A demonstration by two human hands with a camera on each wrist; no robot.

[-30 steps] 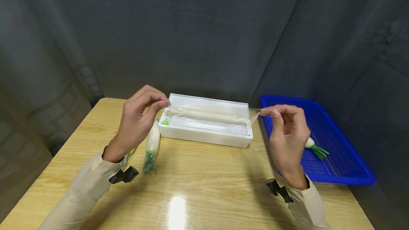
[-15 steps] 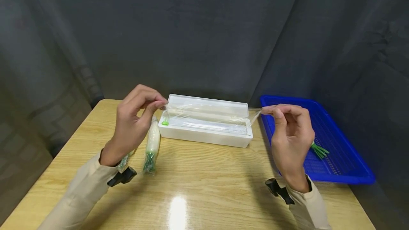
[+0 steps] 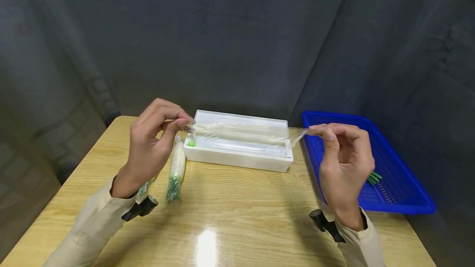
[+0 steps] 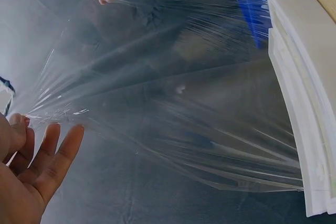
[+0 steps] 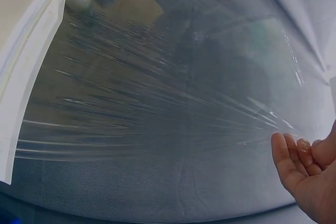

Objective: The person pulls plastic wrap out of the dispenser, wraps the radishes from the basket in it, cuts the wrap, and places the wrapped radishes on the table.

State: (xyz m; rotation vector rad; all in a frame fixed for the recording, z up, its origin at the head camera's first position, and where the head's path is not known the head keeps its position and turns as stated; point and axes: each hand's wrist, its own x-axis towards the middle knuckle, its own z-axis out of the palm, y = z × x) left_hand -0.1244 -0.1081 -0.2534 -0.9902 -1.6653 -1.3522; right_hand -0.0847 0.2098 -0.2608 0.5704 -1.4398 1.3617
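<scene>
A sheet of clear plastic wrap [image 4: 157, 87] stretches between my two hands and runs back to a long white dispenser box [image 3: 237, 160] with its lid raised. My left hand [image 3: 154, 141] pinches one corner between thumb and fingers, above the box's left end. The opposite corner is pinched by my right hand [image 3: 346, 164], beside the box's right end. Creases fan out from both pinches in the wrist views. A green slider [image 3: 191, 142] shows at the box's left front edge. Left of the box lies a white radish with green tops [image 3: 177, 172], wrapped in film.
On the right stands a blue plastic basket [image 3: 393, 164], where green stems [image 3: 375, 178] show behind my right hand. Another wrapped bundle [image 3: 142, 192] is partly hidden by my left wrist. A dark curtain [image 3: 237, 40] hangs behind the wooden table [image 3: 237, 201].
My hands have moved slightly farther apart, the left one leftward, the right one rightward, with the wrap held between them. The right hand now covers the white radish in the basket.
</scene>
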